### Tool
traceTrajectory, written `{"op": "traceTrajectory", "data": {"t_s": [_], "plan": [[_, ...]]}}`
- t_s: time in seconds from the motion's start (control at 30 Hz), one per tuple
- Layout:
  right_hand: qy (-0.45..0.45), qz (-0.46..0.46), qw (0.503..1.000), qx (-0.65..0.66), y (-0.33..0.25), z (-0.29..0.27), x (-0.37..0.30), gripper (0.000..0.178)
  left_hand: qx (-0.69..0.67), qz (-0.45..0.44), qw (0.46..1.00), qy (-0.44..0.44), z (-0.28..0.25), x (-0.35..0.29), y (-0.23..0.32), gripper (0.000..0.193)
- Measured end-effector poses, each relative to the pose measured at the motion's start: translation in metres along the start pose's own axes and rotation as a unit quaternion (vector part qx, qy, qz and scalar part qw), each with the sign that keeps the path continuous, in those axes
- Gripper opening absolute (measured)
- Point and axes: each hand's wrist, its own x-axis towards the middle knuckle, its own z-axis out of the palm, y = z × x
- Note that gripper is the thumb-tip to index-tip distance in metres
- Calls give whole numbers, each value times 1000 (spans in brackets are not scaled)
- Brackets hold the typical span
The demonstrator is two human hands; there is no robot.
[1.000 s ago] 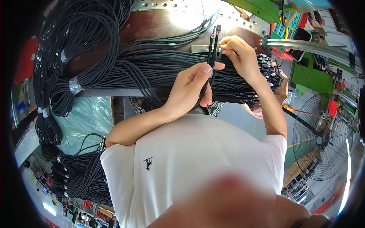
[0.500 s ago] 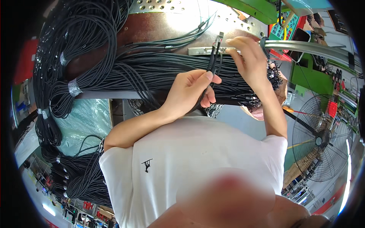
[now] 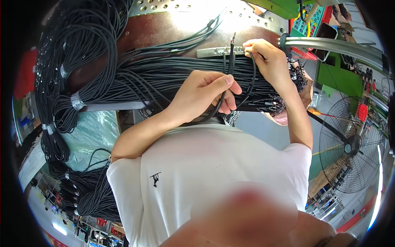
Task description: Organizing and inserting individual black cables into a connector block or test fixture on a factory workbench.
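Note:
My left hand [image 3: 205, 91] is closed, its thumb and fingers round black cables [image 3: 231, 66] whose ends point away from me. One of these ends is stripped, with thin bare wires showing at its tip. My right hand [image 3: 269, 59] is closed in a pinch on the end of another black cable [image 3: 253, 76], which curves down toward the left hand. Right by those fingertips lies a narrow metal strip fixture [image 3: 210, 52] with small slots. Beneath both hands a thick bundle of black cables [image 3: 164, 68] stretches across the bench.
More black cable coils, tied with silvery bands [image 3: 77, 101], hang at the left. Three or so joined cables [image 3: 189, 43] lie on the brown bench top [image 3: 164, 31]. A metal rail [image 3: 333, 43] juts in from the right, above a black fan [image 3: 349, 146]. A perforated metal plate [image 3: 158, 6] stands behind.
My right fingers, spread apart before, have pinched one cable end and drawn it to the right, away from the others. The left hand keeps its hold in nearly the same spot.

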Motion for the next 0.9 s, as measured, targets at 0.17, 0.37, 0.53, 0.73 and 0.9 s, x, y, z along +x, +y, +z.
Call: {"op": "traceTrajectory", "data": {"t_s": [0.17, 0.37, 0.53, 0.73, 0.9], "plan": [[74, -113, 980, -145, -18, -19, 0, 18, -36, -35, 999, -10, 4, 9, 7, 36], [147, -187, 960, -147, -11, -27, -5, 26, 174, -45, 979, -100, 15, 4, 28, 34], [194, -157, 966, -71, -4, -17, -15, 28, 373, 84, 923, -36, 17, 1, 11, 24], [66, -266, 952, -139, -58, -26, -3, 26, 152, -23, 988, -35, 9, -4, 27, 30], [131, -149, 952, -234, -37, -48, 0, 21, 451, 128, 882, 55, -31, -39, 37, 31]]}}
